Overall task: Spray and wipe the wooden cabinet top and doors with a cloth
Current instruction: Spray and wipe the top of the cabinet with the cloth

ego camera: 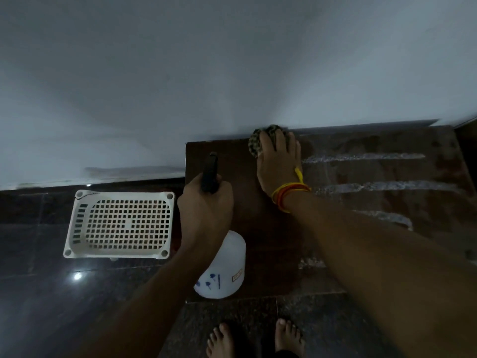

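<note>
On cabinet top (271, 228): left hand (206, 205) gripping spray bottle (222, 267), right hand (277, 164) flat on cloth (255, 143) (basket (118, 223) nearby, L).

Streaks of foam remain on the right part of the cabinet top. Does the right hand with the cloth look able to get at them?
Probably yes: the right hand presses the cloth just beside the streaks, nothing between.

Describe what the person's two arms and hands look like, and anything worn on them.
Both forearms are bare, with no sleeves and no gloves in view. The right hand has a bundle of orange and yellow threads wound round its wrist, with one yellow end trailing up toward the hand. The left hand and its wrist wear nothing.
</note>
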A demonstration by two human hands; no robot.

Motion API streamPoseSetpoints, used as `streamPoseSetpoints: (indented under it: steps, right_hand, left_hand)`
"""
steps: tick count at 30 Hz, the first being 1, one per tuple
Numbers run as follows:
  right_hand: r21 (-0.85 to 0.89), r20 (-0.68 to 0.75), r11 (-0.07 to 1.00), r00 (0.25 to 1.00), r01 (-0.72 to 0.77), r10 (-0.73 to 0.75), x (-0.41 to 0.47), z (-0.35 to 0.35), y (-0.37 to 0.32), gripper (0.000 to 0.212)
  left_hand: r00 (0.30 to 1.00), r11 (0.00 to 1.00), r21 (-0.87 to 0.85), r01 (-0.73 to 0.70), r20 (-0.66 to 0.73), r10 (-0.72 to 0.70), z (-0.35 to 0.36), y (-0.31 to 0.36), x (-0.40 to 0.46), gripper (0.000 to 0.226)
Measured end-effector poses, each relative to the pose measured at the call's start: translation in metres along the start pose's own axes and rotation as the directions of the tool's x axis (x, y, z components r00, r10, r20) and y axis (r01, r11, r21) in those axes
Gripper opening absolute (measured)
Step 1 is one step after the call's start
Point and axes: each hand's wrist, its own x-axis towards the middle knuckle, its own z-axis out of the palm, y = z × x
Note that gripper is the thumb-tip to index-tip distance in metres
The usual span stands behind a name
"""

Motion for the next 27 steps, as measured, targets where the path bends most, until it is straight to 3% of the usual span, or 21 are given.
streamPoseSetpoints:
  steps: [6, 14, 22, 27]
  right_hand:
    - [-0.004, -0.027, 1.0, 1.0, -0.004, 0.004, -0.05, 0.007, 0.008, 0.052]
    - [-0.017, 0.005, 1.0, 1.0, 0.026, -0.026, -0.048, 0.008, 0.015, 0.051]
    - [-0.04, 0.048, 0.999, 0.999, 0.029, -0.027, -0.15, 0.007, 0.023, 0.05]
    - [-0.027, 0.057, 0.997, 0.996, 0.069, -0.067, -0.126, 0.005, 0.027, 0.051]
  left_hand:
    - [1.0, 1.0, 0.004, -0.023, -0.006, 0.023, 0.002, -0.003, -0.011, 0.021]
    - [0.999, 0.999, 0.004, -0.042, 0.001, 0.042, 0.005, -0.012, -0.03, 0.018]
    - [0.997, 0.998, 0.017, -0.058, -0.05, 0.058, 0.017, -0.014, -0.058, 0.022]
    - [0.997, 0.998, 0.008, -0.07, -0.033, 0.07, 0.019, -0.025, -0.074, 0.018]
